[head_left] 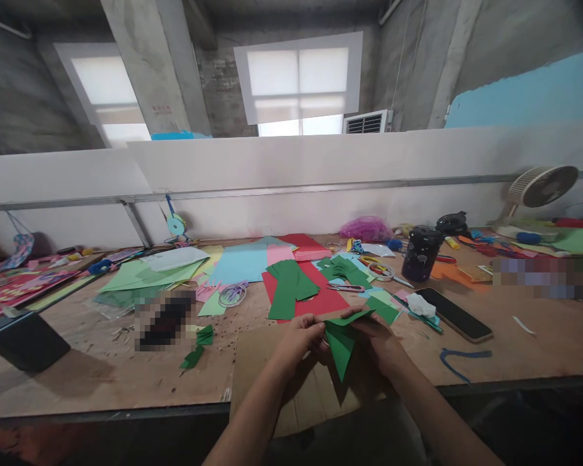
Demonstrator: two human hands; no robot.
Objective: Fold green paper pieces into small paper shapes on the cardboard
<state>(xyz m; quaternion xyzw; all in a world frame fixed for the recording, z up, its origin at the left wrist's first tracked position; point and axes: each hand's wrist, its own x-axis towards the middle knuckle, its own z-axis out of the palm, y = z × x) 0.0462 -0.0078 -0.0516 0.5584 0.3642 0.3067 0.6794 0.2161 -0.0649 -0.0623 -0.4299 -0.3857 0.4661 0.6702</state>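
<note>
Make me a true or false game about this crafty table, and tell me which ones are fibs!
1. The left hand and right hand hold green paper. True.
2. The phone lies left of both hands. False: the phone lies to their right.
3. Green strips lie on a red sheet. True.
4. The black cup is tipped over. False: the black cup stands upright.
5. Cardboard lies below the hands. True.

Hands (298,338) are bare (L & R forearms (255,408) ditto).
</note>
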